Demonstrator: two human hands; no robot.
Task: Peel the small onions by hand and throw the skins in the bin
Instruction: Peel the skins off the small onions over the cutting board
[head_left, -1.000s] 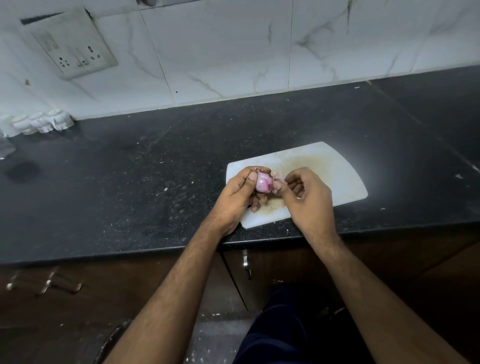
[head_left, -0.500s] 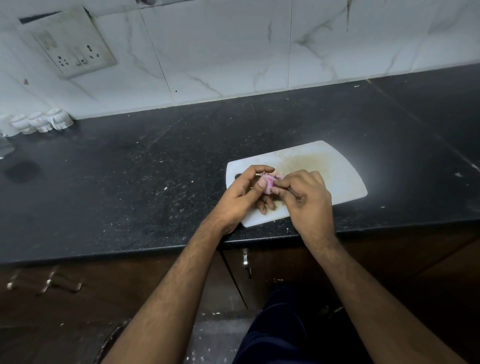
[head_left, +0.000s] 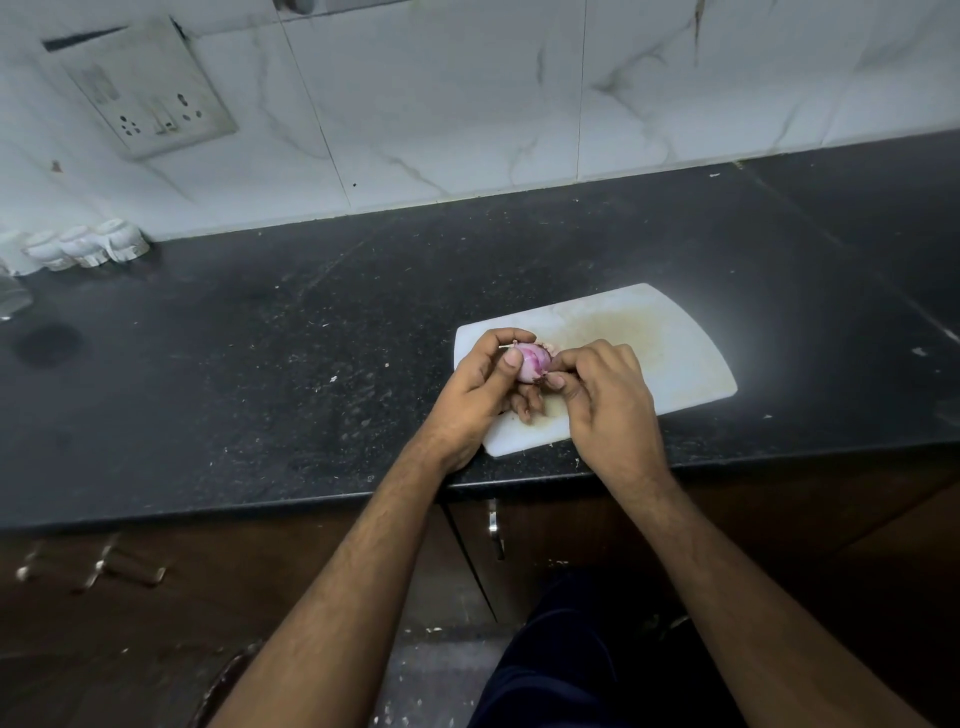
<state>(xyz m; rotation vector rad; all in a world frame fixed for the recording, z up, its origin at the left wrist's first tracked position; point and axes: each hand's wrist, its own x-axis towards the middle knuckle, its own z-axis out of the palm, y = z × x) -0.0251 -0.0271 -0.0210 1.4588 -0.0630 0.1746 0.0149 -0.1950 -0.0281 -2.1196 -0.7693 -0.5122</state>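
Along the back-left edge of the tabletop (head_left: 260, 364), small white containers (head_left: 83, 247) stand against the tiled wall, below a switch-and-socket plate (head_left: 150, 93). Toward the front edge, right of centre, a white cutting board (head_left: 675, 353) lies flat with a yellowish stain on its middle. Above the board's left end, the left hand (head_left: 478, 384) grasps a small onion (head_left: 532, 361), thumb on the near side and fingers curled around the far side. Pale pink-purple flesh shows on most of the visible surface, so peeling of this onion appears well advanced. Dark skin remnants cling at the lower right end. Immediately to the right, the right hand (head_left: 602, 384) pinches at that end with thumb and fingertips, apparently pulling off a remaining strip of skin. No other onions, loose skins or bin are clearly visible, so the count of peeled and remaining onions cannot be determined. Disposal of the skins is judged outstanding.
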